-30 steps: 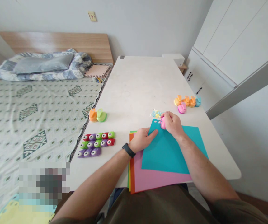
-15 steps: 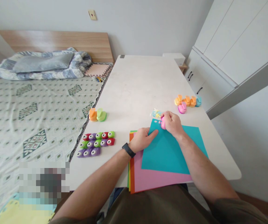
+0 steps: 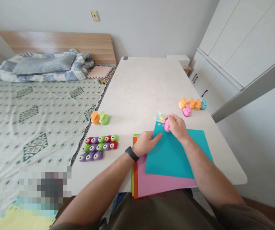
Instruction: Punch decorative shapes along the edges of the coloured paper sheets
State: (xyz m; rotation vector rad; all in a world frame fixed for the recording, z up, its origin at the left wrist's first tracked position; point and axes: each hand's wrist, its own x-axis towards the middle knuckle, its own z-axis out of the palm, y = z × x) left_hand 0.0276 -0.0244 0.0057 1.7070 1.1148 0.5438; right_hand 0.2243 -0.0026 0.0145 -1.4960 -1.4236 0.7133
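A teal-blue sheet of paper [image 3: 173, 156] lies over a stack of coloured paper [image 3: 158, 185], pink uppermost. My left hand [image 3: 146, 143] grips the sheet's left edge, thumb on top and fingers mostly hidden. At the sheet's far edge, my right hand [image 3: 178, 126] is closed around a pink craft punch [image 3: 167, 126]. Left of the punch, a small cut-out shape [image 3: 159, 124] shows in the sheet's corner. Just beyond that edge lies a little pile of yellow and light-blue paper cut-outs [image 3: 160, 116].
Several more craft punches [image 3: 193, 104] stand to the right, one pink among them. On the left are an orange and a green punch [image 3: 104, 118] and rows of small punches [image 3: 99, 147]. A bed [image 3: 56, 105] adjoins the white table [image 3: 142, 83].
The pink punch has tilted slightly and its edge shows more at the paper. Both hands stay almost in place.
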